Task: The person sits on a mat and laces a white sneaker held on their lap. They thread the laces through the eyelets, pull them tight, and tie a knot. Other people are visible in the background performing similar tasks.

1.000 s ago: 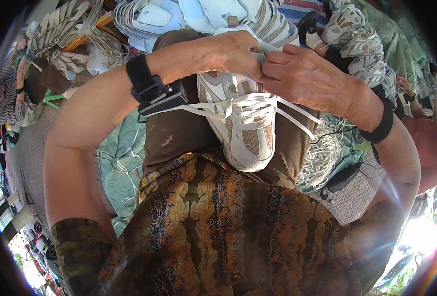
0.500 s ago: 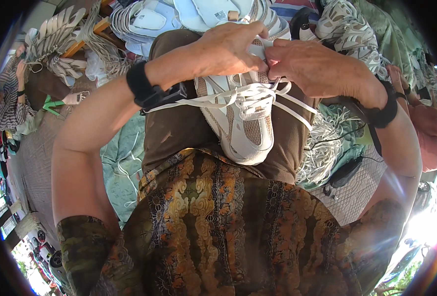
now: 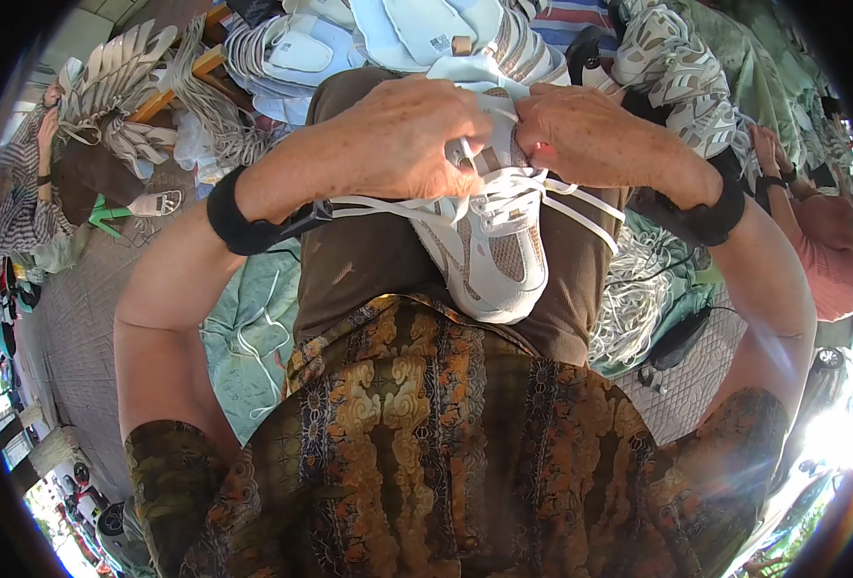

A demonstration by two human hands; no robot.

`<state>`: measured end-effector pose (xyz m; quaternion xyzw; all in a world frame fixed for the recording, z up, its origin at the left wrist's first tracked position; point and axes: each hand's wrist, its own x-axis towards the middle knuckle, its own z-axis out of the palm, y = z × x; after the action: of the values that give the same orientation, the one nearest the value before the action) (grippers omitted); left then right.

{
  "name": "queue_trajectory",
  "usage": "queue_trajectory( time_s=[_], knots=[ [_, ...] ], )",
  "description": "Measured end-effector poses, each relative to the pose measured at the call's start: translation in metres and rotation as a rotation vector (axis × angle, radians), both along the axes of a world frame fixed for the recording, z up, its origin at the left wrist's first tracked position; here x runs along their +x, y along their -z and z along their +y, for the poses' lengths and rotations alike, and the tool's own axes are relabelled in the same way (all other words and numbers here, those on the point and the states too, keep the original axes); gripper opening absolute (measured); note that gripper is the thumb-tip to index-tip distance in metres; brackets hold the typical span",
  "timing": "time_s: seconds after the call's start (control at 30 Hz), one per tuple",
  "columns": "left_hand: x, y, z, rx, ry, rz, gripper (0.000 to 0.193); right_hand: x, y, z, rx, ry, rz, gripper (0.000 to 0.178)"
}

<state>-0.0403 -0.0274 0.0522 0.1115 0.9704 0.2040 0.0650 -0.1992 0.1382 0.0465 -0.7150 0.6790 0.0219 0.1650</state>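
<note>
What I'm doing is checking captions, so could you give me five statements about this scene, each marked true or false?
1. The sneaker lies with its toe toward the patterned shirt. True.
2. The left hand hangs well away from the sneaker. False: it is at the sneaker's upper part, across from the right hand.
3. The laces on the sneaker are bright red. False: they are whitish.
4. A black strap circles each wrist. True.
5. The trousers beneath the sneaker are pale blue. False: they are brown.
</note>
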Motion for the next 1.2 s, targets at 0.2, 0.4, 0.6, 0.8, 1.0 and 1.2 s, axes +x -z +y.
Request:
queue_trajectory(
  time_s=[0.2, 0.4, 0.6, 0.8, 1.0, 1.2],
  knots=[
    [0.007, 0.008, -0.005, -0.062, 0.279, 0.330, 0.035, -0.002, 0.022, 0.009, -0.189, 0.109, -0.170, 0.013],
    [-0.001, 0.018, -0.005, -0.006, 0.282, 0.218, 0.028, 0.000, 0.020, 0.010, -0.264, 0.319, -0.787, 0.021],
    [-0.020, -0.004, 0.007, -0.090, 0.117, -0.219, 0.017, 0.014, 0.027, 0.014, -0.404, 0.334, -0.736, 0.020],
    [-0.028, 0.002, 0.019, -0.091, -0.029, -0.236, 0.025, 0.017, 0.036, 0.016, -0.526, 0.313, -0.732, 0.019],
    [-0.026, 0.006, 0.022, 0.205, -0.224, -0.195, 0.022, 0.015, 0.050, 0.014, -0.543, 0.382, -0.916, 0.019],
    [0.035, 0.017, 0.048, 0.108, 0.035, 0.489, 0.003, 0.034, 0.031, 0.019, -0.641, 0.402, -0.856, 0.016]
  ],
)
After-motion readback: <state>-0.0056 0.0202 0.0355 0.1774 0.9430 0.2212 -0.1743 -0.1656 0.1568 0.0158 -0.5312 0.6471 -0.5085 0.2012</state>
